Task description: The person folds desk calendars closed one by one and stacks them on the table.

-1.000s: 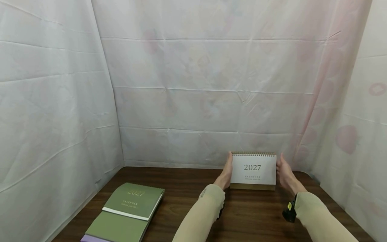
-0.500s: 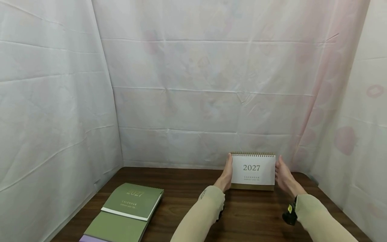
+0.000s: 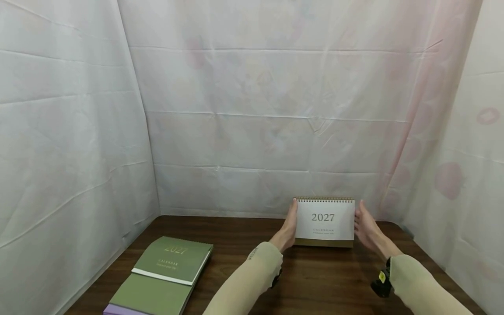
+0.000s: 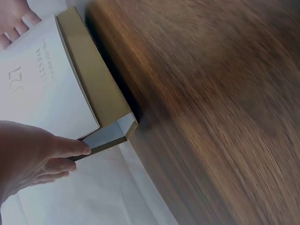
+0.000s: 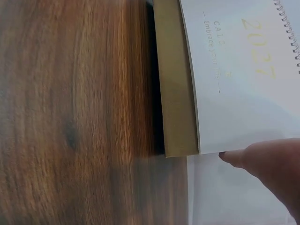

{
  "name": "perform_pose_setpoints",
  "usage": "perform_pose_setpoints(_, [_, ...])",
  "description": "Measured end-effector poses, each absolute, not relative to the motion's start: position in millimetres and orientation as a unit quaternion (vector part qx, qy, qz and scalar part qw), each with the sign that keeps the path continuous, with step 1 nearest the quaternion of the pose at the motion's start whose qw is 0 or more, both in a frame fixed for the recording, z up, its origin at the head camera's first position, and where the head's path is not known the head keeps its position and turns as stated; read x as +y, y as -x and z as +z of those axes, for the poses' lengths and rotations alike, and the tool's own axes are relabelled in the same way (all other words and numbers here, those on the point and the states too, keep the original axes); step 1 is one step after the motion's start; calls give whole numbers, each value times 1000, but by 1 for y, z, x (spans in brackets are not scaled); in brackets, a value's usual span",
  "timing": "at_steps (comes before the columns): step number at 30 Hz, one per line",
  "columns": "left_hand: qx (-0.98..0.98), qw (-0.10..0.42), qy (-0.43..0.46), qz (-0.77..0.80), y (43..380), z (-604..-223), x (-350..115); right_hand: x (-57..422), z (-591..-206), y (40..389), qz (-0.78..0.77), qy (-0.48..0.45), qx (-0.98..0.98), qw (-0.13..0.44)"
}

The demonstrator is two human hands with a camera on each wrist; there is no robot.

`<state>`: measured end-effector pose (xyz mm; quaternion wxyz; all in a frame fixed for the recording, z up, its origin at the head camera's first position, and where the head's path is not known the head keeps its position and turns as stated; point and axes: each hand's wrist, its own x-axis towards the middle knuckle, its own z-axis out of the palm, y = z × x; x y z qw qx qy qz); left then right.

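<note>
A white 2027 desk calendar (image 3: 324, 218) with a wire-bound top stands upright near the back of the table, on a brown-gold easel base (image 4: 96, 70). My left hand (image 3: 288, 225) touches its left side edge, the thumb toward the front and the fingers extended alongside. At the opposite edge is my right hand (image 3: 370, 229), its thumb pointing up and its fingers at the side; a fingertip meets the page edge in the right wrist view. The triangular side opening of the base shows next to my left fingertips (image 4: 84, 149).
On the left of the dark wooden table (image 3: 244, 271) lie a green 2027 calendar (image 3: 173, 262) and, overlapped in front, another green cover (image 3: 151, 293) with a purple one (image 3: 122, 310) at the bottom frame edge. White drapes (image 3: 252, 131) enclose the back and sides.
The white calendar has shifted slightly to the left, and both hands have moved left with it. The green calendars have stayed in place.
</note>
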<state>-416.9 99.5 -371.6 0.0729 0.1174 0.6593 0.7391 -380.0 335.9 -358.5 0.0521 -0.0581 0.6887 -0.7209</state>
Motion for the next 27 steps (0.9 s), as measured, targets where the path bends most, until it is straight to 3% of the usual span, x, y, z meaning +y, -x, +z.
perform_pose_setpoints(27, [645,60,-111,754,370,-353,70,310,-338,333,-720,94,684,67])
